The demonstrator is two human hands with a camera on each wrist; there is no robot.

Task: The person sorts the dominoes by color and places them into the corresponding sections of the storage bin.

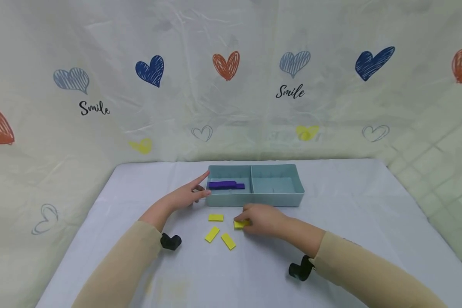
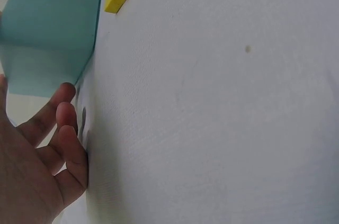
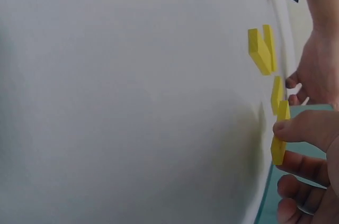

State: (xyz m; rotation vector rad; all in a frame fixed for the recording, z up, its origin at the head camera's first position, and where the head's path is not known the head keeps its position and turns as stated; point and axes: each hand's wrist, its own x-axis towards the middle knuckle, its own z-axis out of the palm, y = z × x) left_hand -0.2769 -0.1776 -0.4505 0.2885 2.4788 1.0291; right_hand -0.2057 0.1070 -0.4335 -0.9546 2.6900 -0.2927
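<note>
A light blue two-compartment box (image 1: 254, 200) stands on the white cloth. My left hand (image 1: 186, 194) rests against its left end, index finger stretched toward the back corner and thumb near the front one; its other fingers bend loosely in the left wrist view. Purple blocks (image 1: 222, 185) lie in the left compartment. In front of the box, my right hand (image 1: 263, 219) pinches a yellow block (image 3: 280, 133) between thumb and fingers. Three more yellow blocks lie to its left: one near the box (image 1: 216, 217), and two angled ones, left (image 1: 212, 234) and right (image 1: 228, 241).
The white-covered table (image 1: 369, 205) reaches back to a hanging sheet (image 1: 254, 111) printed with hearts and "Smile". A black wrist device (image 1: 171, 242) sits at the left cuff, another black device (image 1: 301, 268) at the right. The box's right compartment (image 1: 277, 179) shows a bare floor.
</note>
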